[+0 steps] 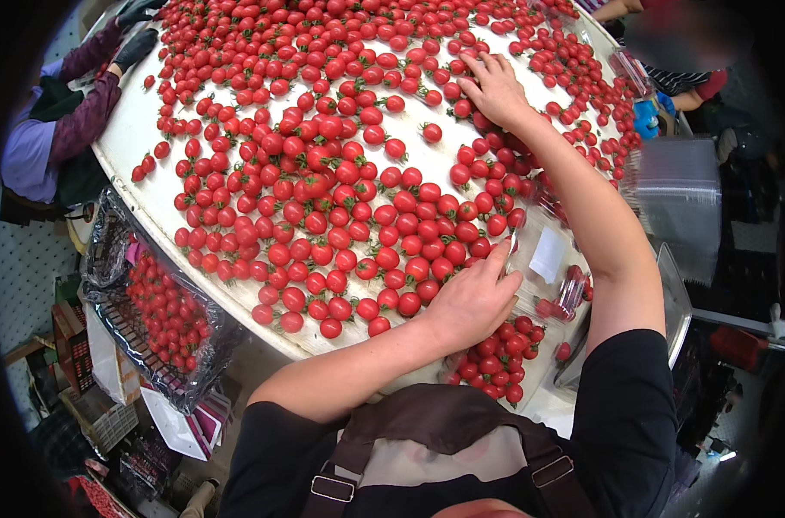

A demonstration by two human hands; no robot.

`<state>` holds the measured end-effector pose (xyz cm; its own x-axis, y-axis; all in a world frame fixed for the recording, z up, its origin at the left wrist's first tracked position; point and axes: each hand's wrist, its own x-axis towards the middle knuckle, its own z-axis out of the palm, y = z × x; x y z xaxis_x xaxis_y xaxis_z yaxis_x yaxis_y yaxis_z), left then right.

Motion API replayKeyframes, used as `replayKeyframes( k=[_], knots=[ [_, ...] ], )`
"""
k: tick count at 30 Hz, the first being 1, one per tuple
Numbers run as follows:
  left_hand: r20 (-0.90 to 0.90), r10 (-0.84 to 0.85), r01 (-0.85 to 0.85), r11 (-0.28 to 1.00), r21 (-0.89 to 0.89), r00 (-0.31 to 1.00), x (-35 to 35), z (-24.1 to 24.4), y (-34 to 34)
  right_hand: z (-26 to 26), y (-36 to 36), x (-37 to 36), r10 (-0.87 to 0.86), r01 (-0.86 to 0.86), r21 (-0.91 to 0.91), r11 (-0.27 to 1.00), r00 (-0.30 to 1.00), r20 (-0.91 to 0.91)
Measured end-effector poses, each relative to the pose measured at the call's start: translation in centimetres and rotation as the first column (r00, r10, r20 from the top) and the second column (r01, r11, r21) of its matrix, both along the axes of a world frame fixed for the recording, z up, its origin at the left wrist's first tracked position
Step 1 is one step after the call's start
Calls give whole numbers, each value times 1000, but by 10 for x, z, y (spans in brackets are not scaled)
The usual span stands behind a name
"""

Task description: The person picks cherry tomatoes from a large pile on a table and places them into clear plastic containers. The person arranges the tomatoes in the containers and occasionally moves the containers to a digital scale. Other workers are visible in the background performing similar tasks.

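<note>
Many cherry tomatoes (424, 226) with green stems lie spread over a large white table (412, 129). My right hand (496, 90) reaches across them, palm down with fingers spread, touching tomatoes at its fingertips. Closer to my body, my left hand (473, 301) is at the edge of a clear plastic piece; whether it grips this is unclear. Just below that hand, a pile of tomatoes (499, 362) sits in what looks like a clear plastic tray. A white label (547, 254) lies beside my left hand, near a filled clear plastic pack (569, 294).
A plastic-lined crate of tomatoes (169, 311) stands below the table's left edge. Stacked clear plastic containers (674, 201) are at the right. One person's black-gloved hand (136, 50) rests at the far left rim; another person's blue-gloved hand (665, 103) is at the far right.
</note>
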<state>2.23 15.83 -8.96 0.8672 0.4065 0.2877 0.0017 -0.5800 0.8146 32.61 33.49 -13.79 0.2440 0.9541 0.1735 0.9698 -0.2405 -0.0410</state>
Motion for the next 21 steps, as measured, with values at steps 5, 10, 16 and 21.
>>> replayKeyframes(
  k=[5,10,16,21],
  knots=[
    [-5,-6,6,1000,6,1000,0,1,1,20,-36,-3,131,-132,-14,991,989,-61],
    [8,-9,9,1000,9,1000,1,0,0,27,-78,-8,178,-181,-37,983,981,-74],
    [4,-9,9,1000,15,1000,1,-1,1,70,-98,-45,292,-301,87,950,951,107],
    [7,0,0,1000,28,1000,1,-1,1,72,-96,-85,339,-341,-58,938,940,-41]
  ],
)
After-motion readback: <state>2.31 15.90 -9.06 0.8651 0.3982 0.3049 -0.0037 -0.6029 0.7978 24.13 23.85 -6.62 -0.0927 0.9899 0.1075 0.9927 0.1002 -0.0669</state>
